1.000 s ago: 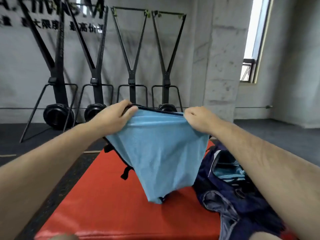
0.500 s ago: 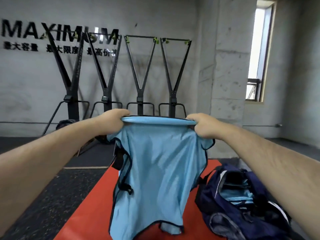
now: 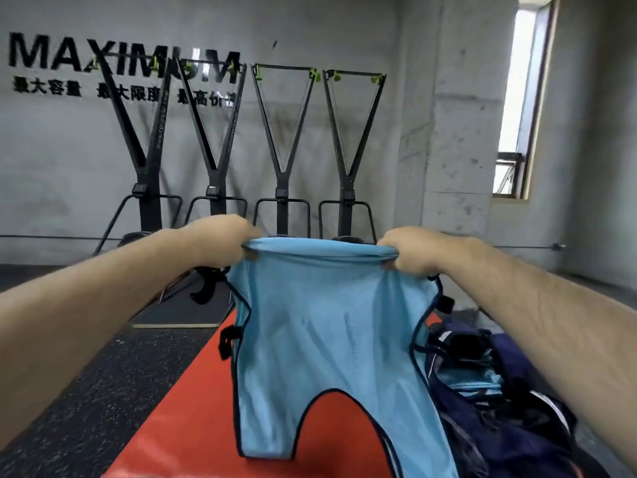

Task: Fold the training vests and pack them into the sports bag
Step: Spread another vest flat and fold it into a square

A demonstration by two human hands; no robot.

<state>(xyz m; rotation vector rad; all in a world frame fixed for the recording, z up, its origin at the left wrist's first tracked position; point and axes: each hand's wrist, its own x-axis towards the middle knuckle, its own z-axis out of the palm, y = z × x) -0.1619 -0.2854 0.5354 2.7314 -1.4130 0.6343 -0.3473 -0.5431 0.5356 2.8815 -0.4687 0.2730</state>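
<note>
Left hand and right hand each grip the blue vest (hanging unfolded) by its top edge; sports bag at 4 o'clock.

I note the vest is thin light-blue cloth with a fine mesh weave, matt, edged in dark piping. Beneath it, the red mat looks like smooth vinyl with a faint sheen. Right of the mat, the sports bag is navy synthetic cloth, slightly glossy and creased. Left of the mat, the floor is black, speckled and grainy, rubber by its look. Beyond the mat, the frames are matt black metal, and the wall is rough, bare grey concrete.
</note>
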